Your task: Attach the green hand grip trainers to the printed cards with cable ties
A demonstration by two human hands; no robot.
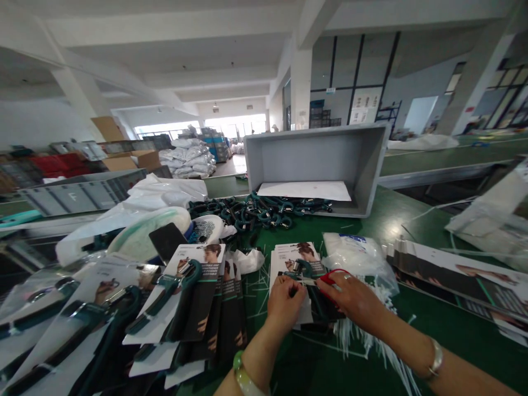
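Observation:
My right hand (355,300) holds red-handled scissors (330,276), their blades pointing left over a dark green hand gripper tool (304,268). That tool lies on a printed card (284,254) in the middle of the green table. My left hand (286,301) is closed at the card's left side, its fingertips close to the scissor blades; what it pinches is too small to make out. White cable ties (369,330) lie in a bunch under and beside my right hand.
Carded tools (181,297) are stacked at left. Loose dark green tools (264,212) lie before a tipped grey crate (313,159). A plastic bag (355,253) and printed cards (457,275) sit at right. A white tub (144,234) stands back left.

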